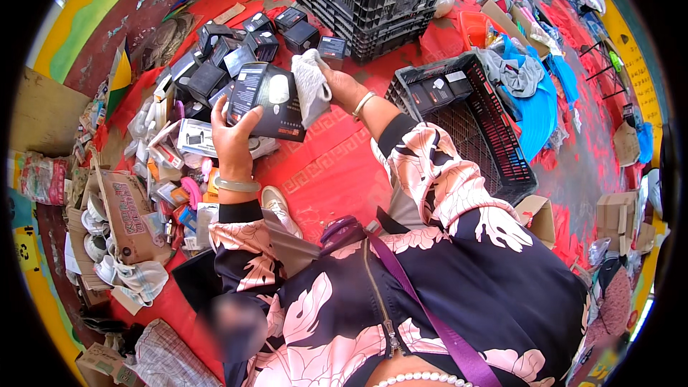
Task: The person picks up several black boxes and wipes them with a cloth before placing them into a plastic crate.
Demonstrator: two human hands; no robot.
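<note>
A black printed box [287,116] with a picture of a pale, rounded item on its face is tilted in front of me. My left hand [235,136] grips its left side, thumb across the face and fingers at the edge. A greyish-white cloth [311,87] is bunched in my right hand [347,90] and lies against the box's right edge. The right fingertips are partly hidden behind the cloth. Just beyond my hands, several similar black boxes [209,83] are heaped on the red floor covering [322,197].
To my right, a black plastic crate [502,125] holds several dark boxes [433,94] at its far end. Stacked black crates [367,11] stand ahead. Mixed small packages [168,154] spread at left, near a cardboard box [127,218] and white bowls [97,226]. Blue plastic and cloths [534,104] lie right.
</note>
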